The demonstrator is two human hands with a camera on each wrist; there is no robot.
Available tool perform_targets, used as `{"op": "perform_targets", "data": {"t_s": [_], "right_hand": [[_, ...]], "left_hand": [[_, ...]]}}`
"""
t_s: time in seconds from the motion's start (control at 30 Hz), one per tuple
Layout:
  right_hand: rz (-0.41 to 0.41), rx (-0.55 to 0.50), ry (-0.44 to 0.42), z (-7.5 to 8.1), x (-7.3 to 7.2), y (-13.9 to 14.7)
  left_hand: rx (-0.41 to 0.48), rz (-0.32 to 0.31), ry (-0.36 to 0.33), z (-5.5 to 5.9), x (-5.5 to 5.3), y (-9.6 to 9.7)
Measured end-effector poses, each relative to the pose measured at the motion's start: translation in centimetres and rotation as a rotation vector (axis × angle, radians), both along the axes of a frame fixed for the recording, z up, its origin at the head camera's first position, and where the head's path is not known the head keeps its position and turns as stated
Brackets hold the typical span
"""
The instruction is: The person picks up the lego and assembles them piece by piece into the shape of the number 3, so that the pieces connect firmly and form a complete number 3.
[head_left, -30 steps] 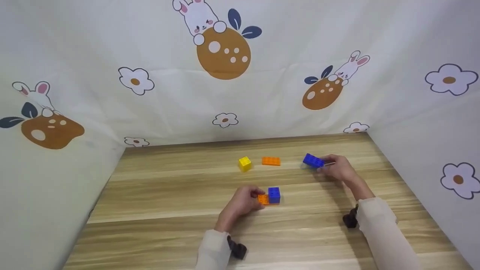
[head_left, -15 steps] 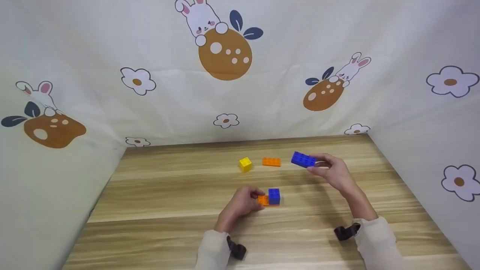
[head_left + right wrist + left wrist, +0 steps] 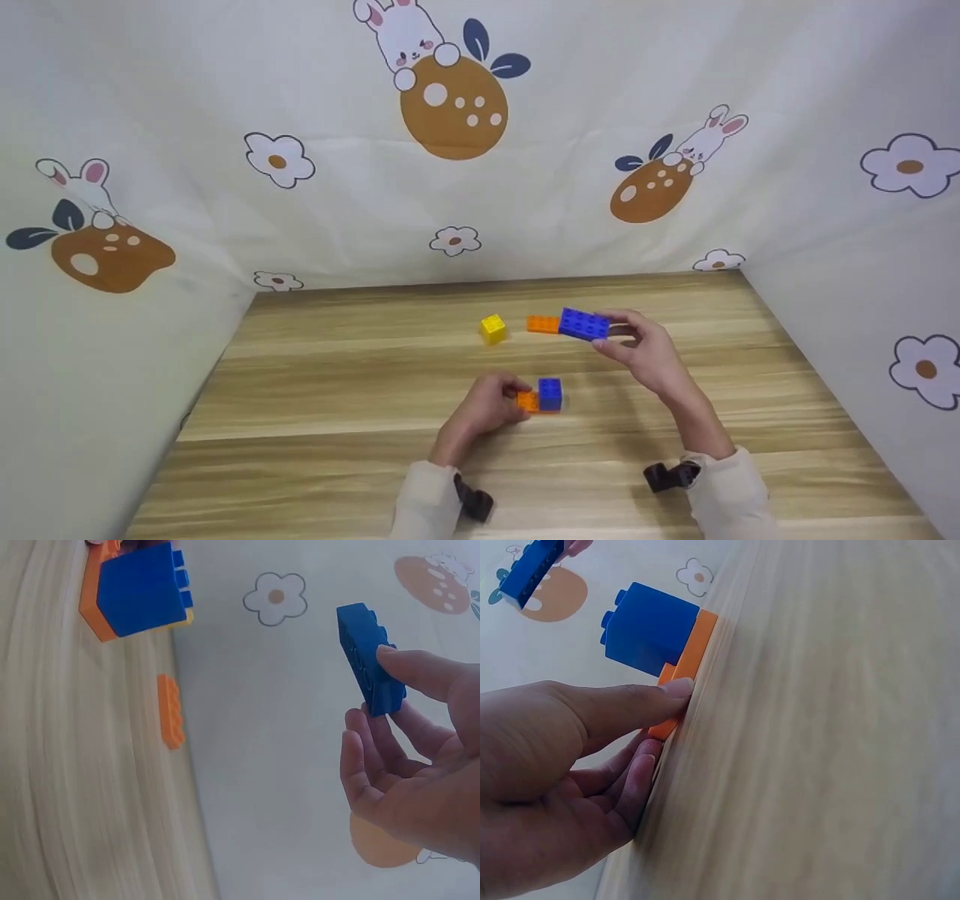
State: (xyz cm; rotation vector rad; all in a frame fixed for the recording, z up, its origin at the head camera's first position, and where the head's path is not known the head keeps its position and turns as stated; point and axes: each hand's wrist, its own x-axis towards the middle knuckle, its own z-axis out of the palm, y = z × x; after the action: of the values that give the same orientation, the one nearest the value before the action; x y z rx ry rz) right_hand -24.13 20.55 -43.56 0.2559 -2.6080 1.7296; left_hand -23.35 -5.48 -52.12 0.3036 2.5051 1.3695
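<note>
My left hand [image 3: 487, 403] pinches the left end of a flat orange toy brick [image 3: 528, 402] that lies on the table. A taller blue brick [image 3: 550, 394] stands on the orange one's right end; the left wrist view shows this blue brick [image 3: 649, 628] beside the thumb. Above the table, my right hand [image 3: 649, 351] holds a long blue brick [image 3: 584, 324] by its right end, studs up and slightly tilted. In the right wrist view thumb and fingers grip that long blue brick [image 3: 369, 658], and its hollow underside partly shows.
Toward the back of the wooden table [image 3: 337, 360] are a yellow brick [image 3: 493, 328] and a second flat orange brick [image 3: 541, 324], partly covered in the head view by the held blue brick. A patterned cloth [image 3: 337, 210] encloses the back and sides.
My right hand has carried the long blue brick leftward, from right of the second orange brick to partly in front of it. The left hand keeps its grip in the same place.
</note>
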Motion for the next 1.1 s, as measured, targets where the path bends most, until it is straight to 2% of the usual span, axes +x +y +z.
{"op": "perform_targets", "data": {"t_s": [0.23,0.57,0.93,1.1], "right_hand": [[0.073,0.0,-0.026,-1.1,0.1,-1.5],[0.249,0.029,0.035,-2.9,0.0,-3.2],[0.34,0.094,-0.061,-3.6,0.2,-3.5],[0.352,0.096,-0.093,-4.2,0.2,-3.6]], "left_hand": [[0.004,-0.011,0.028,-0.2,-0.1,0.0],[-0.022,-0.018,0.017,-0.1,-0.2,0.0],[-0.053,-0.035,0.083,0.2,-0.2,-0.1],[-0.046,-0.041,0.087,0.0,-0.1,-0.1]]}}
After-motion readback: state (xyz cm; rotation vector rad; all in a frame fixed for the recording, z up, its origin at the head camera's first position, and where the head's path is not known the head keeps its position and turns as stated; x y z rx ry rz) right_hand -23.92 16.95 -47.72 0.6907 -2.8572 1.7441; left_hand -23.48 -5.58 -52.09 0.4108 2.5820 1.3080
